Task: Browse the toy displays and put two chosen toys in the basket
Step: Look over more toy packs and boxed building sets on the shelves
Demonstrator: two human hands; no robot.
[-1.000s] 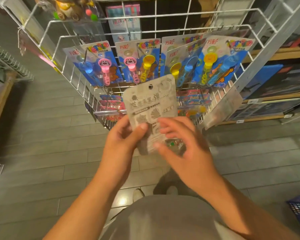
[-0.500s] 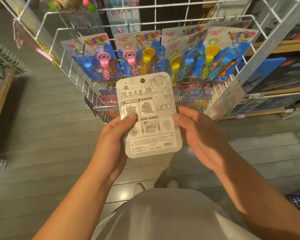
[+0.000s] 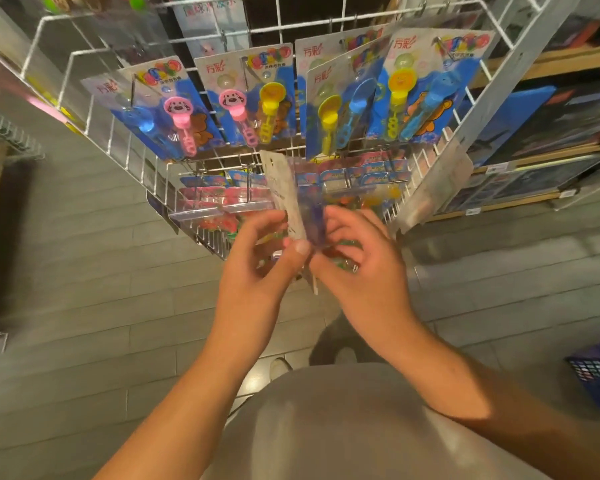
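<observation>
Both hands, left hand (image 3: 257, 271) and right hand (image 3: 364, 268), pinch toy card (image 3: 284, 195).

Bare left forearm (image 3: 201, 386) and bare right forearm (image 3: 465, 382), no sleeves or jewellery visible. Plain grey fabric top (image 3: 343, 427) covers torso. Light-coloured shoe toe (image 3: 279, 368) below.

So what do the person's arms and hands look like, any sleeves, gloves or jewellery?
Both forearms are bare, with no sleeves reaching them. The left hand and right hand wear no gloves, and no rings, watch or bands show. Fingernails look short and plain. A grey top covers the torso.
</observation>
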